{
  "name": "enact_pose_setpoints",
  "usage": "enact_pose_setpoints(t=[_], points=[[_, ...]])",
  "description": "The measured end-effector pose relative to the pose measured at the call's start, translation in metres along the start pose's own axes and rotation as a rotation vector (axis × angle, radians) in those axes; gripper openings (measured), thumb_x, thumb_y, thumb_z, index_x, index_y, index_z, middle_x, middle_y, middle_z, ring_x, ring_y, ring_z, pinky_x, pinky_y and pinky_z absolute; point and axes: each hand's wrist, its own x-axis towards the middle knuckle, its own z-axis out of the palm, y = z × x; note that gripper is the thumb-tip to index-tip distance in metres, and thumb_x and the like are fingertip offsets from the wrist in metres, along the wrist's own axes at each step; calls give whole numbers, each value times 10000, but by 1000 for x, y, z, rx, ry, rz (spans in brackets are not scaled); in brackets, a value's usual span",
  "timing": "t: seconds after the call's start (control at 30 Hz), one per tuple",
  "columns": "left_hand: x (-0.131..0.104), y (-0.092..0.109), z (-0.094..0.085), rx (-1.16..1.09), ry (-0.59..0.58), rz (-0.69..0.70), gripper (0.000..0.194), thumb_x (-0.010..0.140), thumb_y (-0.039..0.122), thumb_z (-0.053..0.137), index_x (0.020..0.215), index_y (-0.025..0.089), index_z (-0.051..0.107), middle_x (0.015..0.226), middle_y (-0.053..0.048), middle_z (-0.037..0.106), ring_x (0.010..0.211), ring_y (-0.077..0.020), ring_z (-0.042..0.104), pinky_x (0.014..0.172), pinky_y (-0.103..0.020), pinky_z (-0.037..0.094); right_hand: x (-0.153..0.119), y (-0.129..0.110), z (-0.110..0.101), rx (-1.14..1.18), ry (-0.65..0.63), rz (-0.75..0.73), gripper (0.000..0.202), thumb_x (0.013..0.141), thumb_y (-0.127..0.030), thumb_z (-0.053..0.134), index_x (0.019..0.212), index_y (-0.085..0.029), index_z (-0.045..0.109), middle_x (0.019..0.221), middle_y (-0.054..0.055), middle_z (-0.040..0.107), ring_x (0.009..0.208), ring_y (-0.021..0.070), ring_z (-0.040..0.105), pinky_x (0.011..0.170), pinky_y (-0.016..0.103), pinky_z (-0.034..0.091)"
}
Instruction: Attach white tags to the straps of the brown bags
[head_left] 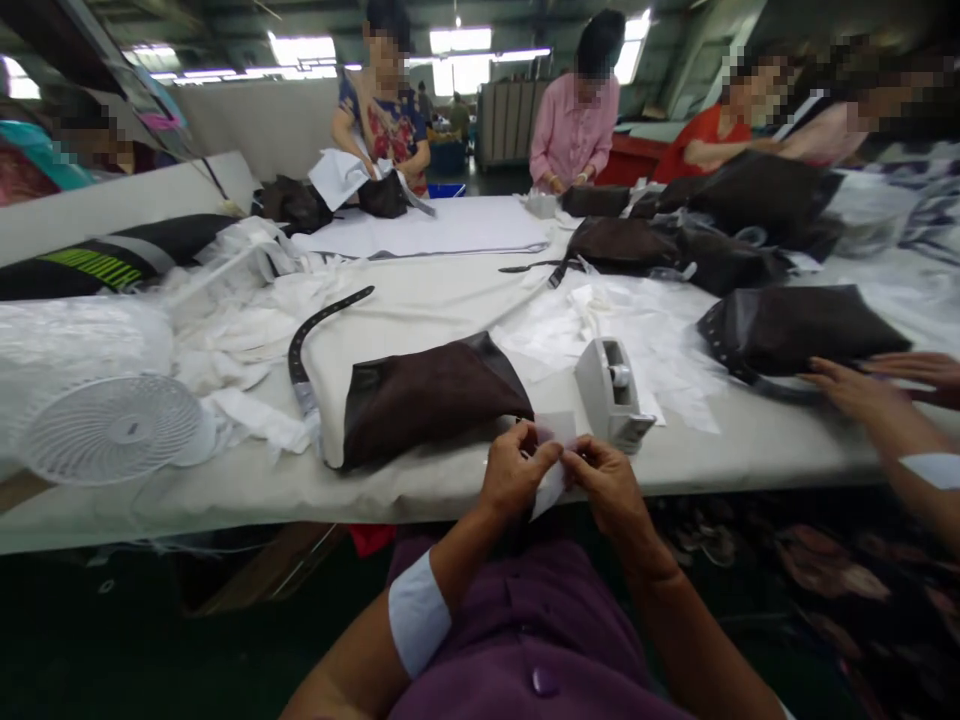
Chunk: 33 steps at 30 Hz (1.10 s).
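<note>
Close to my body, both hands pinch a thin, translucent white sheet [556, 428], perhaps tissue or plastic film. My left hand [516, 470] is closed on it at the front right corner of a dark brown bag [435, 400]. Thumb and fingertips of my right hand [609, 485] are pressed together at the sheet's other side, almost touching the left thumb. The bag lies on its side, and its black strap with holes [306, 345] curls out at the left. Whether my left fingers also hold part of the bag is hidden.
Right of the bag stands a grey tape dispenser [606, 390]. A white fan [120, 430] is at the table's left. Crumpled white wrapping [660, 330] lies behind. A co-worker's hands [862, 385] touch another dark bag [810, 325]. More people stand across the table.
</note>
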Motion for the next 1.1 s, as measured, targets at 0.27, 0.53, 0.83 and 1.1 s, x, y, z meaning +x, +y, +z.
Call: enact_pose_setpoints(t=[0.27,0.53,0.83,1.1], points=[[-16,-18,4,5,-70,-80,262,739,365,638,626,145,549,593,31,493,585,-93,421,554,-220,325,-9,1,9,1,-49,-25,252,679,-364,736,854,-185,703,777,27,683,728,181,609,672,281,481],[-29,-37,3,-82,-94,-182,164,732,305,621,722,145,586,634,22,537,601,-105,472,579,-226,366,-12,7,2,-105,-16,-15,219,666,-363,725,754,-165,694,662,5,632,614,134,527,580,245,407],[-29,-29,4,-161,-65,-113,319,707,185,626,1017,170,551,855,-8,583,661,-92,502,630,-220,413,-9,14,-3,-272,81,-116,205,684,-328,711,650,-176,577,575,-34,505,554,112,435,521,234,336],[-26,7,-6,242,-79,450,309,718,92,589,1004,205,558,1123,-75,570,1018,-204,529,821,-332,439,-16,-4,-10,-415,24,-129,177,709,-302,686,667,-174,572,629,-23,519,591,123,455,560,252,353]])
